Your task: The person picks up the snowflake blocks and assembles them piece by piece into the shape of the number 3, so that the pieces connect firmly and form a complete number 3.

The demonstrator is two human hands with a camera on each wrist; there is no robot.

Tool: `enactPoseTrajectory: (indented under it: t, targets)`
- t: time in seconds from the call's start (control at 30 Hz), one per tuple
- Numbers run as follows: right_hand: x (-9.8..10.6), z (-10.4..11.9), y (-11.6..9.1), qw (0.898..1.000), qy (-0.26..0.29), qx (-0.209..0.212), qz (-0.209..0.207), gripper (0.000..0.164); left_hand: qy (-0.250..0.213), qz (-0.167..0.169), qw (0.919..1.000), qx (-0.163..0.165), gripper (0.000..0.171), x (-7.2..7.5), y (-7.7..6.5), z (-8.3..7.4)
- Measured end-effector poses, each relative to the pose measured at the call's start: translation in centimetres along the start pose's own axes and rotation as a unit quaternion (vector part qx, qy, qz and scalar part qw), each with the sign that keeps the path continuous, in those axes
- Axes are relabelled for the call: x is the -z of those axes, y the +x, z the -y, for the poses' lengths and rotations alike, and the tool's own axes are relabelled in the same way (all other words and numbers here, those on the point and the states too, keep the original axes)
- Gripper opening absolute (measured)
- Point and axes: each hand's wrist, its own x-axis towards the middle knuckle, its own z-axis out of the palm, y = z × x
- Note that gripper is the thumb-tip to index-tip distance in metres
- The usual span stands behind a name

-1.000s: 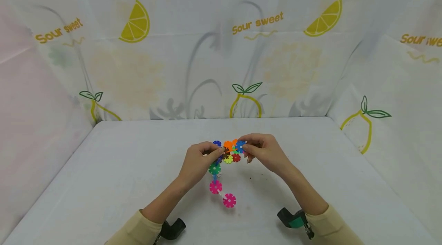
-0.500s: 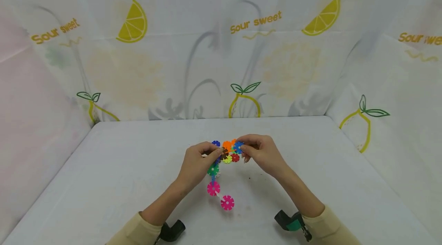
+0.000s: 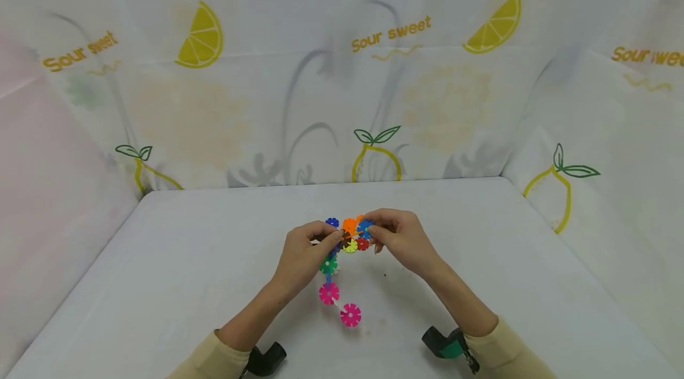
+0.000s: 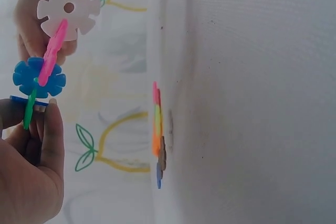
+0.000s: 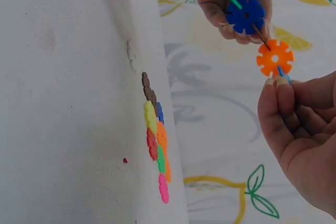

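Note:
Both hands hold a chain of notched plastic discs above the white table. My left hand (image 3: 303, 251) pinches the chain near a dark blue disc (image 5: 245, 16). From there the chain hangs down through a green disc (image 3: 328, 264) and a pink disc (image 3: 329, 294), with a white disc (image 4: 69, 9) before another pink disc (image 3: 350, 315) at the free end. My right hand (image 3: 403, 239) pinches a blue disc (image 3: 366, 229) joined to an orange disc (image 5: 274, 57). A thin brown disc, seen edge-on in the right wrist view, links the orange and dark blue ones.
Loose discs lie flat on the table (image 3: 176, 284) behind the hands, among them yellow (image 5: 150, 117), red (image 5: 152, 144), brown (image 5: 147, 85) and pink (image 5: 164, 188). A printed cloth (image 3: 256, 100) surrounds the table's back and sides. A black device (image 3: 267, 360) sits below the left wrist.
The hands keep their hold and barely move. Everything has shifted slightly left in the head view, and the chain's hanging end sits a little lower.

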Motion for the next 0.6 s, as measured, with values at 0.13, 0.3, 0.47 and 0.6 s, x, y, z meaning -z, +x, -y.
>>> enactPoseTrajectory:
  t: [0.13,0.3,0.47,0.6]
  targets:
    - [0.01,-0.02,0.06,1.0,0.005,-0.004,0.002,0.021,-0.002,0.004,1.0,-0.004,0.012,0.2,0.18,-0.03]
    - [-0.1,0.07,0.09,1.0,0.025,-0.006,0.001,0.02,-0.013,0.015,0.9998,0.001,0.014,0.53,0.43,-0.05]
    - [-0.25,-0.01,0.09,0.999,0.046,-0.002,0.004,0.02,-0.032,0.029,0.9989,0.02,0.015,0.86,0.63,0.18]
    - [-0.38,-0.11,0.05,0.999,0.049,-0.002,-0.001,0.02,-0.041,0.038,0.998,0.03,0.016,0.95,0.68,0.33]
